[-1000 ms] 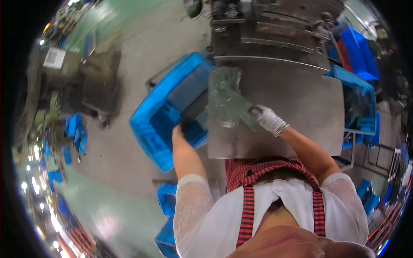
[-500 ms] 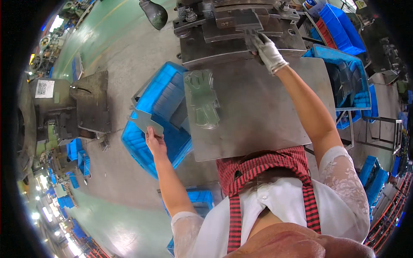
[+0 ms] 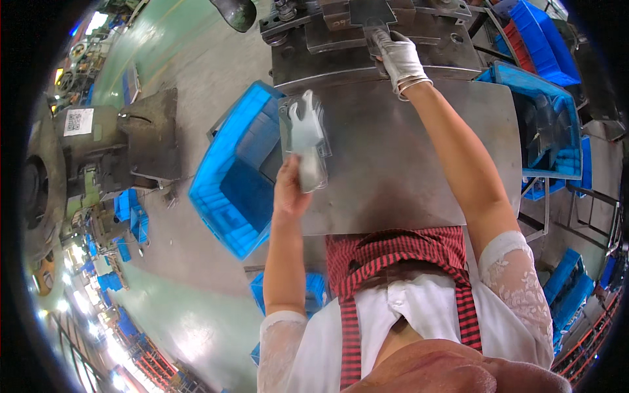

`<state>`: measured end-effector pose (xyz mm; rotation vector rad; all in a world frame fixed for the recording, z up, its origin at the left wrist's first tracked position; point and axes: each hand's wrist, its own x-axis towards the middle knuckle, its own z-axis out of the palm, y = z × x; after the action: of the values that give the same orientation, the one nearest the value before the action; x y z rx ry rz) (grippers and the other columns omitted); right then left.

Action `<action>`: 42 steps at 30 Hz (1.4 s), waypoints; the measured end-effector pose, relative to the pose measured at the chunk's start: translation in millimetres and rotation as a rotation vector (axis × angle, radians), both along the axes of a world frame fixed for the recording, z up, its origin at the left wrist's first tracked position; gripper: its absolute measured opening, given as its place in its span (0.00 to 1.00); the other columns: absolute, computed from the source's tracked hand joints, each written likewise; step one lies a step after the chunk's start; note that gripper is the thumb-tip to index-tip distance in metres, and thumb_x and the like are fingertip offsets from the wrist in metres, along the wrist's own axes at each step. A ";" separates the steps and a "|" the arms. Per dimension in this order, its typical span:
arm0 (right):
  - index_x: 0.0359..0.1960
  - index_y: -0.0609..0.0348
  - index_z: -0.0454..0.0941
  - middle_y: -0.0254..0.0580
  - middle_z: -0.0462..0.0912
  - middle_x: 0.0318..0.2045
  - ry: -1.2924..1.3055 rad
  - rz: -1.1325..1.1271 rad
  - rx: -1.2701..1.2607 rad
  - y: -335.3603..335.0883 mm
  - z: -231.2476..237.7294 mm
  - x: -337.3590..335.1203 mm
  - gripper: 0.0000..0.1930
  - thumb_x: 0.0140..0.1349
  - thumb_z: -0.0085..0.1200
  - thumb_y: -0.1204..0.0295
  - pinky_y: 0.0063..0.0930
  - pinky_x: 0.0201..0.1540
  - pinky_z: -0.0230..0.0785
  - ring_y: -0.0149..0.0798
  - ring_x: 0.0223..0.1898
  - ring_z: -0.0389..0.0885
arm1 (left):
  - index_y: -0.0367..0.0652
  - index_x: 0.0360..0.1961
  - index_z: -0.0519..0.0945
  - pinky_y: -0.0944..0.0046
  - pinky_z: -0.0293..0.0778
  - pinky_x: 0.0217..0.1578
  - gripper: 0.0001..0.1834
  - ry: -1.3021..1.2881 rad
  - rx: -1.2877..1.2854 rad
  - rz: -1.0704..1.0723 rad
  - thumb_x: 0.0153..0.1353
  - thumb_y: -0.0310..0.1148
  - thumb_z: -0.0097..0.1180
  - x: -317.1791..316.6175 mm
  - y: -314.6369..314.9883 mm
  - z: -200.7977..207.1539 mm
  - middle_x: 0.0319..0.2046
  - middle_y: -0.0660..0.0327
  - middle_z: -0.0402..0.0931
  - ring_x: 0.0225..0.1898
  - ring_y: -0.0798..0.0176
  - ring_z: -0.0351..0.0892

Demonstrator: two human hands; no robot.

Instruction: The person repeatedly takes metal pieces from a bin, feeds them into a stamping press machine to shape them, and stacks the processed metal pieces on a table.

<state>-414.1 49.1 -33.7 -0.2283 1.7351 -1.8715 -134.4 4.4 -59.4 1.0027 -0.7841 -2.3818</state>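
My bare left hand [image 3: 291, 187] is closed on the edge of a flat, shiny metal plate [image 3: 306, 141] with a forked far end. That plate lies on or just over similar plates at the table's left side; I cannot tell whether it is lifted. My right hand [image 3: 401, 60], in a pale glove, reaches forward and is closed on the near, narrow part of a dark flat metal plate [image 3: 372, 13]. The broad end of this plate rests against the block of the machine's tooling [image 3: 337, 21]. The right fingertips are partly hidden.
A grey metal table [image 3: 406, 150] stands before me. Left of it is a blue bin [image 3: 223, 196]; at the right, another blue bin [image 3: 573, 131] holds dark metal pieces. A dark rounded object [image 3: 237, 14] hangs at the far left. Another machine [image 3: 147, 134] stands farther left.
My left hand has moved right, from holding a plate over the left blue bin to the plates on the table. I cannot tell if it is the same plate. The right hand stays at the tooling.
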 end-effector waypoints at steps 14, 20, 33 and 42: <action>0.36 0.65 0.73 0.38 0.75 0.18 0.449 0.079 0.084 -9.5 -28.0 -21.0 0.18 0.59 0.47 0.60 0.24 0.23 0.65 0.32 0.19 0.72 | 0.41 0.35 0.73 0.71 0.70 0.22 0.10 0.001 -0.009 -0.168 0.58 0.36 0.47 -52.0 -4.3 29.5 0.24 0.64 0.75 0.23 0.71 0.74; 0.31 0.65 0.71 0.59 0.75 0.25 0.513 0.129 0.171 45.1 -25.7 34.4 0.15 0.60 0.43 0.63 0.39 0.29 0.65 0.58 0.29 0.72 | 0.39 0.27 0.72 0.73 0.60 0.18 0.09 -0.128 -0.484 -0.119 0.55 0.34 0.52 -105.9 -6.8 48.9 0.18 0.66 0.68 0.17 0.73 0.65; 0.46 0.64 0.67 0.53 0.75 0.29 0.074 0.243 0.079 47.7 -5.6 2.5 0.18 0.58 0.44 0.64 0.32 0.33 0.68 0.45 0.31 0.76 | 0.40 0.28 0.73 0.67 0.70 0.23 0.14 -0.249 -0.622 -0.059 0.51 0.41 0.57 -249.8 -63.0 10.2 0.23 0.63 0.74 0.22 0.67 0.72; 0.36 0.63 0.73 0.34 0.73 0.19 0.603 -0.105 0.111 -13.8 -59.9 -36.2 0.14 0.56 0.48 0.64 0.21 0.18 0.61 0.26 0.16 0.68 | 0.33 0.45 0.68 0.58 0.64 0.47 0.38 -0.924 -1.635 -0.063 0.41 0.54 0.61 -118.7 -72.0 1.0 0.44 0.47 0.68 0.48 0.52 0.68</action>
<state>-450.3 35.2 -93.6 -0.7314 2.2718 -1.8920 -253.1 -67.7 -58.4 1.0740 -2.3670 -0.4663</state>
